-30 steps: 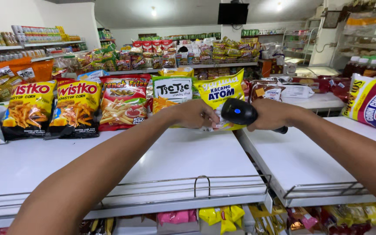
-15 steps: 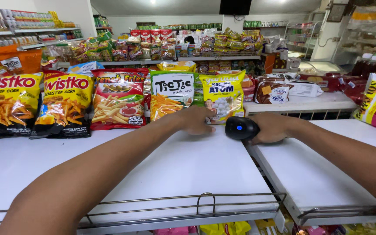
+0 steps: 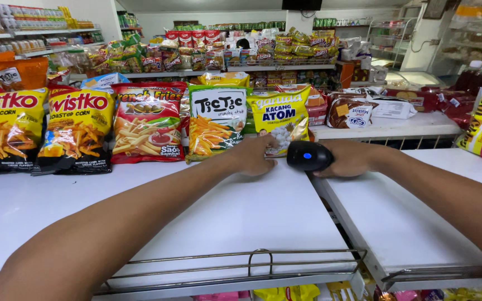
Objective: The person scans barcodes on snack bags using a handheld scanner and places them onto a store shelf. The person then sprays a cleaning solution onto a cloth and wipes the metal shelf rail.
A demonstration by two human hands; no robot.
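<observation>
- I'm gripping the black handheld scanner (image 3: 308,155) in my right hand (image 3: 346,159), fingers wrapped shut around it, just right of the yellow peanut bag (image 3: 279,119).
- My left hand (image 3: 255,156) is pressing the bottom edge of that bag, fingers curled loosely, not closed on it.
- Looks like the scanning step; next I'd need the barcode facing the scanner.
- Green snack bag (image 3: 217,120) standing left of the peanut bag on the white shelf (image 3: 196,212).

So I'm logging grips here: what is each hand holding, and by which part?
The right hand holds a black handheld barcode scanner by its handle. The left hand grips nothing visible; it rests at the yellow coated-peanut bag.
</observation>
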